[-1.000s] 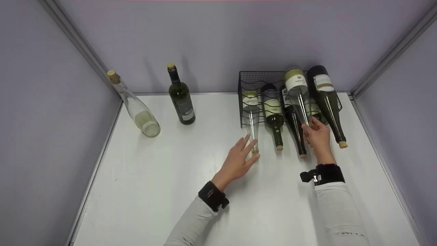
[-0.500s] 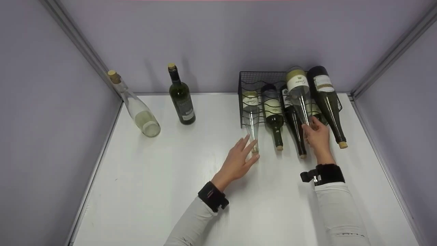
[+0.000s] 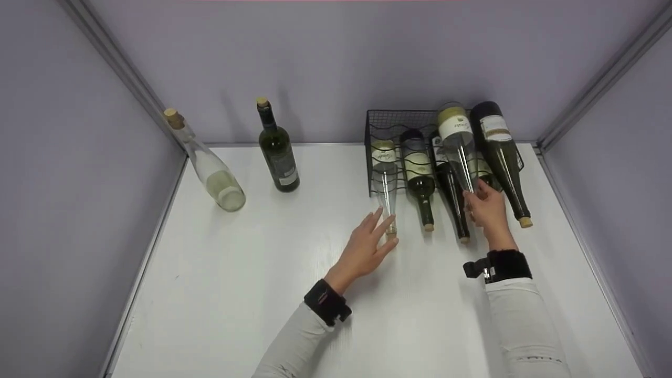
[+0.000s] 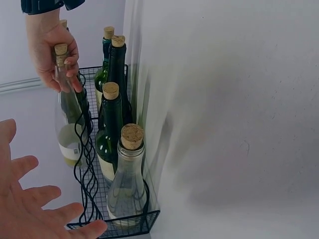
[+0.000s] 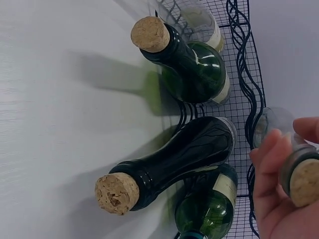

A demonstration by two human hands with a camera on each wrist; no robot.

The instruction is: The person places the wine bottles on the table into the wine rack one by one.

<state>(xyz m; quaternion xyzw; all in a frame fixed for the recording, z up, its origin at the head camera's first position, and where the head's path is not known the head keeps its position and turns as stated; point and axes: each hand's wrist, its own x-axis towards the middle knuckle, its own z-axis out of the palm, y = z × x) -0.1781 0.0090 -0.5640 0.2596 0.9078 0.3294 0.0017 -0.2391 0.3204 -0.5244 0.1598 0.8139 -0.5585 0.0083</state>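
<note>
My right hand (image 3: 489,211) grips the neck of a clear glass bottle (image 3: 457,137) with a white-and-yellow label, which lies on the upper level of a black wire wine rack (image 3: 368,152). Its cork (image 5: 305,183) sticks out of the grip in the right wrist view. My left hand (image 3: 362,248) is spread beside the neck of another clear bottle (image 3: 386,181) in the lower row. In the left wrist view the spread fingers (image 4: 42,194) hold nothing and stand apart from that bottle. A dark green bottle (image 3: 501,157) lies at the upper right of the rack.
Several corked bottles fill the lower row, among them a green bottle (image 3: 421,186) and a dark bottle (image 3: 452,194). At the left, a clear bottle (image 3: 218,178) and a green bottle (image 3: 278,157) stand upright on the white table (image 3: 236,294). Grey walls (image 3: 325,63) enclose it.
</note>
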